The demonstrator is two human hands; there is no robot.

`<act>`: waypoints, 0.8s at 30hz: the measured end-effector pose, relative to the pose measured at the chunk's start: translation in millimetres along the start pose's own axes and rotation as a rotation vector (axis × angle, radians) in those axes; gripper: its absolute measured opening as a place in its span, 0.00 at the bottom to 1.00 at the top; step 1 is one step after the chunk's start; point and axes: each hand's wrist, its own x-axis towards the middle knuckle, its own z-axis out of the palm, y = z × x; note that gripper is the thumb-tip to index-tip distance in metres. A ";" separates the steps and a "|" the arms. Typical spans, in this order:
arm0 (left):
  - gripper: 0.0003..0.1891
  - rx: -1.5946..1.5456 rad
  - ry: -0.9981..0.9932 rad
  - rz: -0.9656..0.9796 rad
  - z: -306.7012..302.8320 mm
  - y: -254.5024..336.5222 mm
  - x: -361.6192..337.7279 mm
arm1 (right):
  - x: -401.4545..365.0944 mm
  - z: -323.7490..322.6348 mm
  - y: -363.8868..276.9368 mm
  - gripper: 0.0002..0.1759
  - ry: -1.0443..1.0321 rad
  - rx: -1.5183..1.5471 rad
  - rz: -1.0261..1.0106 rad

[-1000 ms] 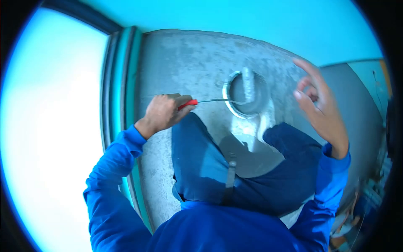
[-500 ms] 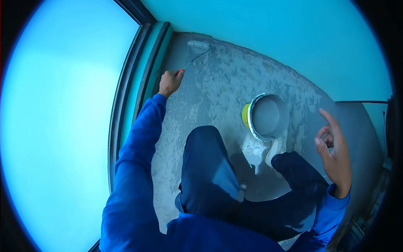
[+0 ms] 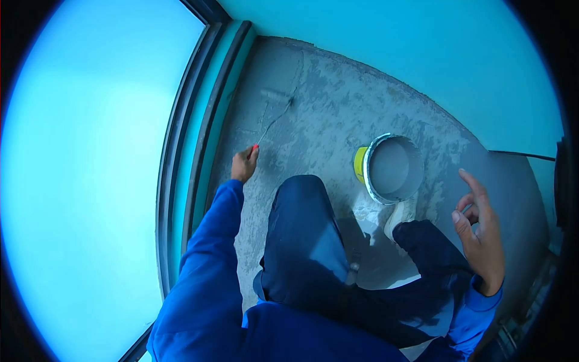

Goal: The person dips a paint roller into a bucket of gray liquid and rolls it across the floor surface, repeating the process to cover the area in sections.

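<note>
Red-handled and thin-wired: grips a small paint roller (image 3: 275, 96) in the left hand (image 3: 244, 164), fingers shut round the handle, arm stretched out in a blue sleeve (image 3: 205, 259). Works close to the left edge of the grey concrete floor (image 3: 325, 102), beside the dark window frame (image 3: 199, 120). Sets the roller's grey sleeve flat on the floor up toward the far left corner, well ahead of the knuckles, with the bent wire running back to the fist. Holds the right hand (image 3: 479, 232) up and empty over the floor's right side, palm turned inward, fingers spread and loosely curled, forefinger uppermost. Crouches in dark blue trousers (image 3: 301, 241), one knee forward between the two hands. Plants a white shoe (image 3: 398, 216) just beside the near side of a bucket (image 3: 360, 164), yellow outside, grey-smeared at the rim, grey within, standing near the middle of the floor between knee and right hand. Shows mottled, patchy grey across the floor up to the turquoise wall (image 3: 392, 36) along its far edge.
</note>
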 end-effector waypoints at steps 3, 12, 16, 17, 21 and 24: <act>0.18 0.030 -0.017 -0.104 -20.9 -49.3 -80.5 | 2.1 -0.9 -1.8 0.32 -0.017 0.000 -0.023; 0.21 0.105 0.052 0.074 -118.8 47.8 -103.2 | -3.8 -5.1 -2.0 0.32 -0.023 0.056 -0.093; 0.17 0.073 -0.114 0.425 -154.2 176.2 -78.6 | -9.3 -7.9 10.4 0.31 0.034 0.045 -0.182; 0.15 0.069 -0.154 0.529 -157.9 204.6 -75.9 | -12.6 -10.8 11.7 0.31 0.055 0.050 -0.164; 0.15 0.322 -0.372 0.816 -151.6 287.6 -74.3 | -17.9 -11.1 15.6 0.30 0.113 0.071 -0.166; 0.11 0.506 -0.457 1.041 -124.4 326.3 -74.6 | -18.9 -10.1 20.2 0.30 0.129 0.055 -0.188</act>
